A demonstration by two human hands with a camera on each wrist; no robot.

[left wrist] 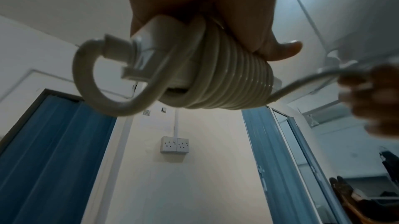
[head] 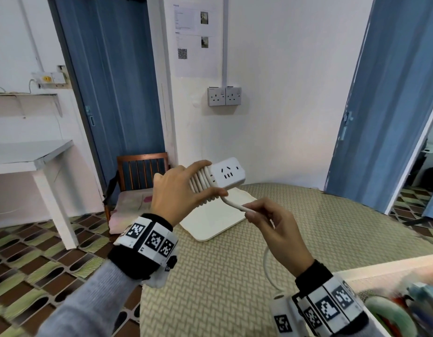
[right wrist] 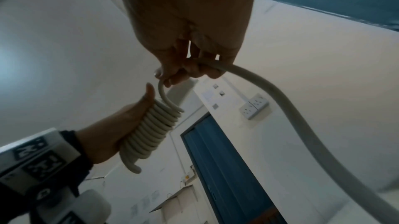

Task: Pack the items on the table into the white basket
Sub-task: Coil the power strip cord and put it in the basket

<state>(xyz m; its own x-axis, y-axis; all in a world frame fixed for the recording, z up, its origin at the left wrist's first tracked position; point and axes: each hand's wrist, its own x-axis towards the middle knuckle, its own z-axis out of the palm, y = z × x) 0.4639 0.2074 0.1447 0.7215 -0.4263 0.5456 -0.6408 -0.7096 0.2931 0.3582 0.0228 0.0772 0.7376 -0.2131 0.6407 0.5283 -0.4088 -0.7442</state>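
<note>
In the centre of the head view the left hand [head: 179, 188] grips a white power strip [head: 226, 173], fingers and thumb curled round the part of the body that carries many tight turns of its white cable [head: 235, 205]. The socket end of the strip sticks out to the right of the fingers, held in the air above the table [head: 210, 276], which is covered by a woven olive-green cloth. Just below and to the right, the right hand [head: 273, 229] pinches the free run of the cable between thumb and curled fingers; from there the cable drops in a loop toward the lower right of the frame.

The left wrist view shows the coil [left wrist: 226, 81] from underneath, turns packed side by side, with the cable leaving the end of the strip in a short hooked bend at the left of the frame. In the right wrist view the cable [right wrist: 291, 108] passes out of the closed fingers and sweeps down to the lower right.

On the table beyond the hands lies a flat white board [head: 215, 220], partly hidden by them. At the lower right corner of the head view the rim of the white basket [head: 380, 268] shows, with blurred colourful items inside that cannot be made out. A wooden chair [head: 137, 176] with a cushion stands to the left of the table, and a double wall socket [head: 224, 96] sits on the white wall above.
</note>
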